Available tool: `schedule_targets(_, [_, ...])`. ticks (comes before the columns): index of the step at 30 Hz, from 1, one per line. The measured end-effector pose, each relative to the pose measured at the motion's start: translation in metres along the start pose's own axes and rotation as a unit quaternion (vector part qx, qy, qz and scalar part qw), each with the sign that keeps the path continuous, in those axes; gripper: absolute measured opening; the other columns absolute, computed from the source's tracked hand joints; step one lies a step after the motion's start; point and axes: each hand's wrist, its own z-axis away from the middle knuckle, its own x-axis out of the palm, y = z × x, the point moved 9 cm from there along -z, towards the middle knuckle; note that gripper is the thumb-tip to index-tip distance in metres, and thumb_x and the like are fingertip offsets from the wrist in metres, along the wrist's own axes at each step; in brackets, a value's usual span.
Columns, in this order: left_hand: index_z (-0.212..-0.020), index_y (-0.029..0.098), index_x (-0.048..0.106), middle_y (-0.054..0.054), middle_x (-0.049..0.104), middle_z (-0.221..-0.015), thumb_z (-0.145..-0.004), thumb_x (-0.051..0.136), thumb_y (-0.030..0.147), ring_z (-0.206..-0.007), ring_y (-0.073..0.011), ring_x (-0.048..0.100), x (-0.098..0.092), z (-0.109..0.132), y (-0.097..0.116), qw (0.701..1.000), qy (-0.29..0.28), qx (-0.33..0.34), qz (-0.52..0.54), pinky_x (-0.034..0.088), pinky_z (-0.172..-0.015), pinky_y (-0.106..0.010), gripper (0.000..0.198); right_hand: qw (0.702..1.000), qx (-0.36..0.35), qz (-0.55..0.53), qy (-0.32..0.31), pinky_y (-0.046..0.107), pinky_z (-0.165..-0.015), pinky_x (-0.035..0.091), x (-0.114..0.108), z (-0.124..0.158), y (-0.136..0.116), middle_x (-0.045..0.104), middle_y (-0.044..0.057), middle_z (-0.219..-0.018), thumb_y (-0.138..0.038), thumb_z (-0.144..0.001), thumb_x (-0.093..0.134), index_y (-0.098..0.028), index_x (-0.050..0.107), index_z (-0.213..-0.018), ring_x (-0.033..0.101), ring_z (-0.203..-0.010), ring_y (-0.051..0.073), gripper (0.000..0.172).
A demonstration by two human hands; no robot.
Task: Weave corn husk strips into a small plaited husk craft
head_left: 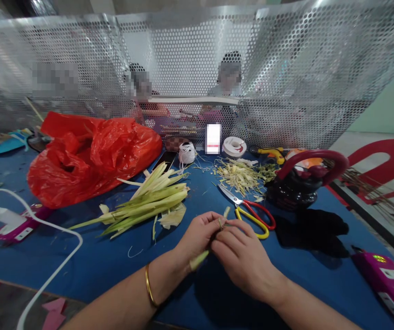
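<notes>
Where husk strip (198,261) is sitting: it's running between both hands, pale bits poking out above and below
Left hand (195,238): is pinching it, fingers bent
Right hand (240,254): is gripping it, fingers curled (thumb hidden)
Scissors (238,201): lying just beyond

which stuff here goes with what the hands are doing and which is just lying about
Likely in use:
leaf strip, between left hand and right hand
loose leaves
scissors
perhaps white string

Probably just lying about:
red bag
black cloth
dark phone
</notes>
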Motion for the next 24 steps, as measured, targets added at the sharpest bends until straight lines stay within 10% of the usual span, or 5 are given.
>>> schedule_targets(3, [-0.073, 0.014, 0.060, 0.001, 0.062, -0.060, -0.067, 0.079, 0.033, -0.051, -0.0073, 0.054, 0.000, 0.001, 0.001, 1.000, -0.006, -0.010, -0.025, 0.042, -0.053, -0.018, 0.028, 0.968, 0.159, -0.158, 0.109, 0.034, -0.079, 0.047, -0.020, 0.004, 0.035, 0.063, 0.003, -0.083, -0.014, -0.092, 0.050, -0.021, 0.057, -0.087, 0.058, -0.080, 0.018, 0.011])
schedule_targets(8, [-0.077, 0.015, 0.059, -0.003, 0.068, -0.064, -0.073, 0.073, 0.034, -0.052, -0.0120, 0.062, 0.004, 0.005, 0.002, 0.999, -0.022, -0.021, -0.037, 0.048, -0.054, -0.021, 0.024, 0.806, 0.442, -0.376, 0.116, 0.027, -0.060, 0.045, 0.005, 0.030, 0.093, 0.058, 0.000, -0.067, -0.033, -0.085, 0.062, -0.019, 0.057, -0.071, 0.054, -0.063, 0.015, 0.020])
schedule_targets(18, [-0.082, 0.012, 0.066, -0.003, 0.068, -0.063, -0.075, 0.071, 0.024, -0.050, -0.0106, 0.062, 0.006, 0.006, 0.002, 0.997, -0.057, -0.050, 0.025, 0.054, -0.053, -0.021, 0.015, 0.585, 0.554, -0.592, -0.004, 0.018, -0.040, 0.039, 0.051, 0.043, 0.084, 0.057, -0.002, -0.055, -0.048, -0.065, 0.079, -0.016, 0.056, -0.063, 0.047, -0.042, 0.006, 0.040])
schedule_targets(21, [-0.082, 0.011, 0.068, -0.003, 0.067, -0.065, -0.075, 0.069, 0.020, -0.052, -0.0102, 0.063, 0.007, 0.007, -0.001, 0.994, -0.069, -0.077, 0.045, 0.055, -0.054, -0.020, 0.012, 0.596, 0.556, -0.579, -0.002, 0.019, -0.041, 0.041, 0.051, 0.045, 0.086, 0.059, -0.002, -0.055, -0.050, -0.065, 0.079, -0.017, 0.053, -0.063, 0.048, -0.040, 0.006, 0.043])
schedule_targets(24, [-0.079, 0.011, 0.068, -0.002, 0.065, -0.063, -0.076, 0.068, 0.017, -0.051, -0.0092, 0.061, 0.006, 0.007, 0.001, 0.993, -0.060, -0.080, 0.061, 0.055, -0.054, -0.019, 0.007, 0.689, 0.519, -0.505, 0.025, 0.020, -0.041, 0.042, 0.035, 0.039, 0.092, 0.059, -0.004, -0.056, -0.047, -0.071, 0.076, -0.019, 0.048, -0.065, 0.050, -0.041, 0.008, 0.040])
